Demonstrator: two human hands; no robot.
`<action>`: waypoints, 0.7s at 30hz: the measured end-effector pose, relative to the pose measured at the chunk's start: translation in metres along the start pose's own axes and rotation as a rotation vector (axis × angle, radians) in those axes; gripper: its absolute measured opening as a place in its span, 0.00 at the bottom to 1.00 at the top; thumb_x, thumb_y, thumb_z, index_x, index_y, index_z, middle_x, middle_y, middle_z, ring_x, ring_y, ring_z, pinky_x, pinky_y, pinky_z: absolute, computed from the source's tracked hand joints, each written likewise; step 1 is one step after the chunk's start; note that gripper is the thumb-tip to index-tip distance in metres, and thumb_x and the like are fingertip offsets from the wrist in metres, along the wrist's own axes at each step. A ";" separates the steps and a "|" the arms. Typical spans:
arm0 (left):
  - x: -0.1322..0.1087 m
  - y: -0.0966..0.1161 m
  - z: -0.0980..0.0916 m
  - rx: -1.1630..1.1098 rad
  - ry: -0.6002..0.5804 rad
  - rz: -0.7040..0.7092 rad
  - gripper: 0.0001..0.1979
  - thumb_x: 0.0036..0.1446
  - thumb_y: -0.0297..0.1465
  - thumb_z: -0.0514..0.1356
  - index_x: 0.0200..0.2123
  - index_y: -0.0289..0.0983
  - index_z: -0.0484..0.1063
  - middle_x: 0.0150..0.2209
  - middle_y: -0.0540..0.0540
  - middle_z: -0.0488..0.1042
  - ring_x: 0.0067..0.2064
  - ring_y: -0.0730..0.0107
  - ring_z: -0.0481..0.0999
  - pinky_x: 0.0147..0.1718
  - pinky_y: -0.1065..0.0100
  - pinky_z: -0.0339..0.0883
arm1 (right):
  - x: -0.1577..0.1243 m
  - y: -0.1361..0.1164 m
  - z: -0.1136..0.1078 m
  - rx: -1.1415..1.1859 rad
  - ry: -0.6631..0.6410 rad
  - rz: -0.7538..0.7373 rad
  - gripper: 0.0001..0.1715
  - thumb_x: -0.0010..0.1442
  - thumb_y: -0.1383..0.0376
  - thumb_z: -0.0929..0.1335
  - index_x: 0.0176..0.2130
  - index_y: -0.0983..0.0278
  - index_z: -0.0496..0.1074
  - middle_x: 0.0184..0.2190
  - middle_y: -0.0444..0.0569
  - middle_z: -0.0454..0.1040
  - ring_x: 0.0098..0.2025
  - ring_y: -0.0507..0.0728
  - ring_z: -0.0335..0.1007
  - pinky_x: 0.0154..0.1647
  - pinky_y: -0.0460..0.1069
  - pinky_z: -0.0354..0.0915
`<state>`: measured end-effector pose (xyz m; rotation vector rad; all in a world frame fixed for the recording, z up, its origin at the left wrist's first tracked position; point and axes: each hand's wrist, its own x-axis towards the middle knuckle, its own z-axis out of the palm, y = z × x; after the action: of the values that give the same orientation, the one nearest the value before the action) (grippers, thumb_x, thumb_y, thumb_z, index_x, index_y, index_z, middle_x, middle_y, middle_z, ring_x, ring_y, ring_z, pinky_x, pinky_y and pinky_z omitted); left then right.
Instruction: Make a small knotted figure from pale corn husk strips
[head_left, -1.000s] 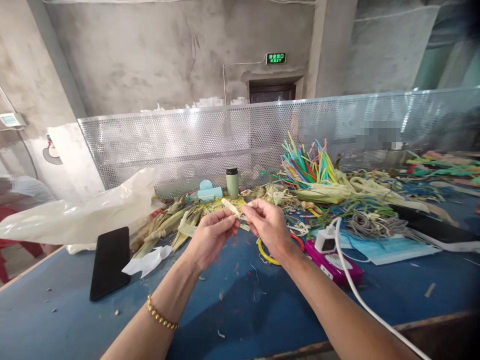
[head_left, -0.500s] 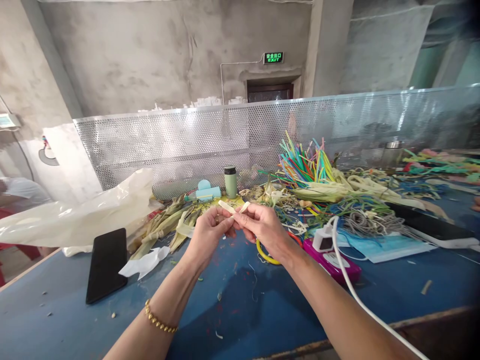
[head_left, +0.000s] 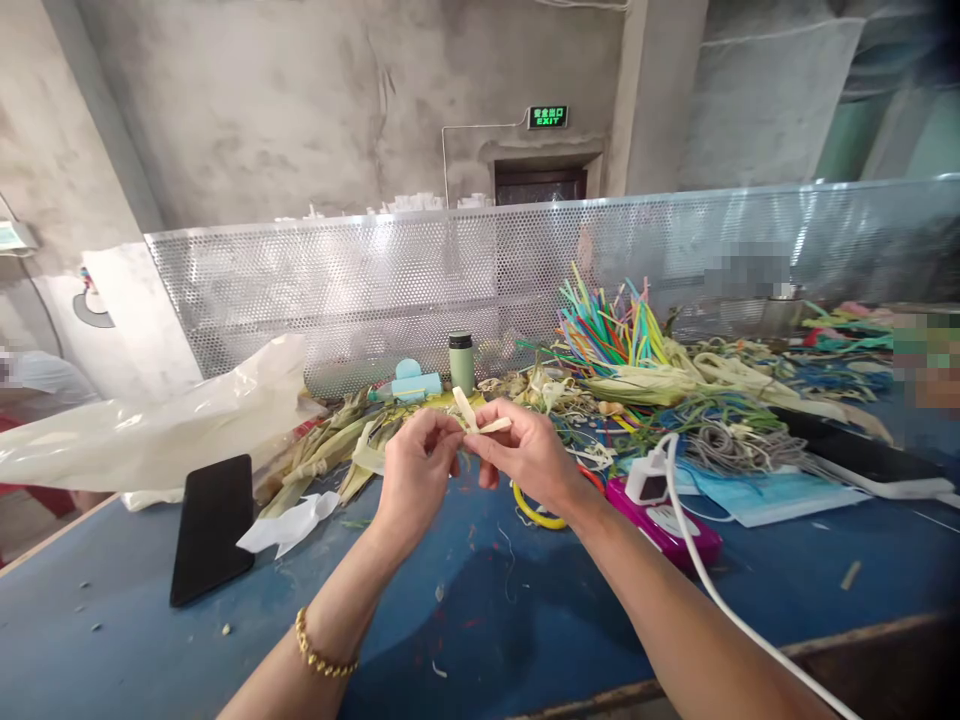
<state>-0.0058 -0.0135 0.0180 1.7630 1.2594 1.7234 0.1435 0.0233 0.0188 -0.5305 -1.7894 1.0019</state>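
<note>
Both hands meet above the blue table (head_left: 487, 620), pinching one small pale husk strip (head_left: 474, 417) between their fingertips. My left hand (head_left: 416, 470), with a gold bead bracelet on the wrist, grips the strip's left end, which sticks upward. My right hand (head_left: 525, 452) pinches the other end, which points right. The strip is bent between the two pinches. Just behind the hands lies a pile of dried corn husks (head_left: 330, 450).
A black phone (head_left: 211, 526) and crumpled white paper (head_left: 289, 522) lie left. A pink power strip (head_left: 664, 520) with a white charger and cable sits right, beside a yellow ring (head_left: 534, 510). Coloured strips (head_left: 611, 330), a green bottle (head_left: 461, 362) and a perforated metal screen (head_left: 337, 290) stand behind.
The hands have drawn closer together and the husk strip, straight a second ago, is now folded into a bend with one end up.
</note>
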 end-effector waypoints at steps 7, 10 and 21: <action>0.001 0.007 -0.002 -0.088 -0.122 -0.106 0.06 0.55 0.31 0.58 0.27 0.36 0.67 0.15 0.54 0.65 0.18 0.77 0.63 0.21 0.73 0.55 | 0.001 0.005 -0.001 -0.082 0.074 -0.087 0.13 0.57 0.57 0.71 0.35 0.64 0.70 0.20 0.39 0.70 0.15 0.47 0.66 0.15 0.42 0.62; 0.001 0.009 -0.002 -0.120 -0.146 -0.122 0.08 0.55 0.32 0.58 0.27 0.36 0.67 0.15 0.54 0.65 0.18 0.77 0.62 0.22 0.73 0.55 | 0.000 0.005 -0.002 -0.106 0.108 -0.108 0.14 0.57 0.56 0.71 0.36 0.64 0.70 0.21 0.39 0.71 0.16 0.47 0.66 0.16 0.43 0.63; 0.001 0.013 -0.006 -0.193 -0.176 -0.123 0.11 0.55 0.36 0.61 0.26 0.35 0.68 0.15 0.52 0.66 0.19 0.77 0.61 0.22 0.72 0.53 | -0.002 0.002 0.005 -0.032 0.161 -0.131 0.13 0.58 0.56 0.70 0.36 0.64 0.70 0.24 0.42 0.72 0.20 0.50 0.72 0.21 0.45 0.70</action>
<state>-0.0068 -0.0214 0.0294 1.6492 1.0658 1.5290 0.1399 0.0209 0.0156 -0.4933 -1.6764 0.8193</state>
